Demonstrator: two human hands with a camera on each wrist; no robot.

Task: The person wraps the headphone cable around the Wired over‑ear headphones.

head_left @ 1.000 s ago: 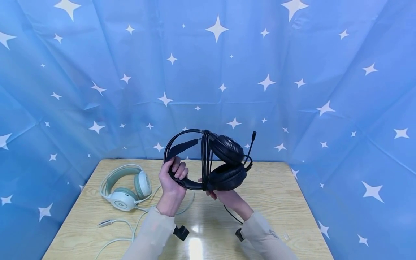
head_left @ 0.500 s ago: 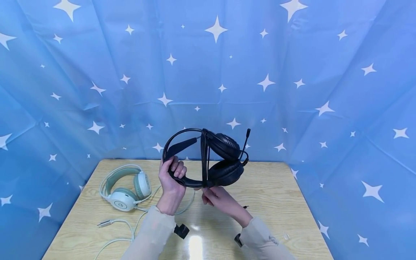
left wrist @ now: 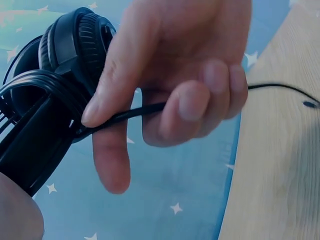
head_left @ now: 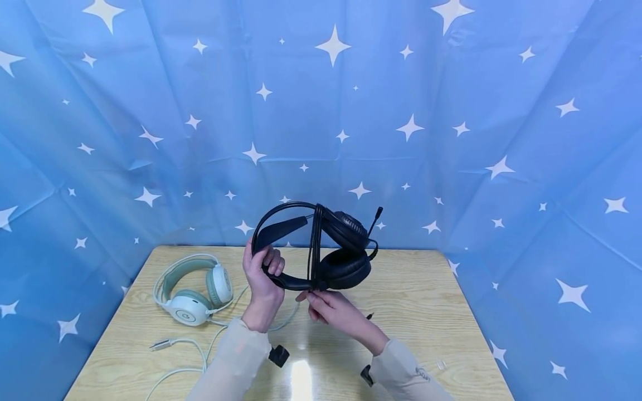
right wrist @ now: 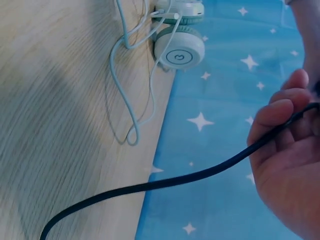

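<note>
A black headset (head_left: 346, 270) with a thin boom microphone (head_left: 375, 220) is held up over the table, lying sideways with its ear cups to the right. Its black cable (head_left: 316, 239) is wound in several turns across the band and ear cups. My left hand (head_left: 264, 284) grips the headband at the left. Just under the lower ear cup, my right hand (head_left: 338, 313) pinches the cable between thumb and forefinger. In the left wrist view, that hand's other fingers curl round the cable (left wrist: 142, 111), whose loose length (right wrist: 185, 178) hangs beyond in the right wrist view.
White and green headphones (head_left: 188, 309) lie at the table's left, with a pale cable (head_left: 203, 348) and its plug (head_left: 161, 345). A small clear piece (head_left: 441, 365) lies at the right. A starry blue curtain (head_left: 321, 111) hangs behind the wooden table (head_left: 426, 312).
My right hand has come from behind the lower ear cup to the front below it, drawing the cable. The headset has shifted slightly left, and the loose cable's end shows differently beside the right wrist.
</note>
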